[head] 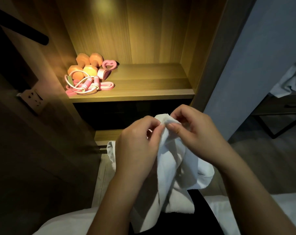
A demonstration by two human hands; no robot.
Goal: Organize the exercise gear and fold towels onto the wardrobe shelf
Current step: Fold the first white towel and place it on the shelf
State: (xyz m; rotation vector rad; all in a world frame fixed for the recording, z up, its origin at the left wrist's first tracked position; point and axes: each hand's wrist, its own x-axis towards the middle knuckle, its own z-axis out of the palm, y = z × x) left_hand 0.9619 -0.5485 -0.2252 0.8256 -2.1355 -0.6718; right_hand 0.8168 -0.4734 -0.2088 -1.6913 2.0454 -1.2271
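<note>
Both hands are up in front of the person, forearms coming in from the bottom edge and angling toward each other, and they meet at the top of the white towel [176, 160]. The left hand [137, 141] shows its back to the camera, fingers curled in and pinching the towel's upper edge. The right hand [199, 133] is right against it, thumb laid flat across the cloth and fingers bent round the same bunched corner, so both hands hold the towel. The rest of the fabric hangs loose and crumpled below the wrists, draping down over the person's lap, not on the shelf. Up ahead, the lit wardrobe shelf [152, 82] carries the gear, gathered at its left end. The orange dumbbells [86, 65] sit at the back with a pink heart-shaped piece [110, 63] just beside them. The pink skipping rope [81, 84] lies coiled in front, with a flat pink band [107, 86] at its right. The shelf's right half shows bare wood.
</note>
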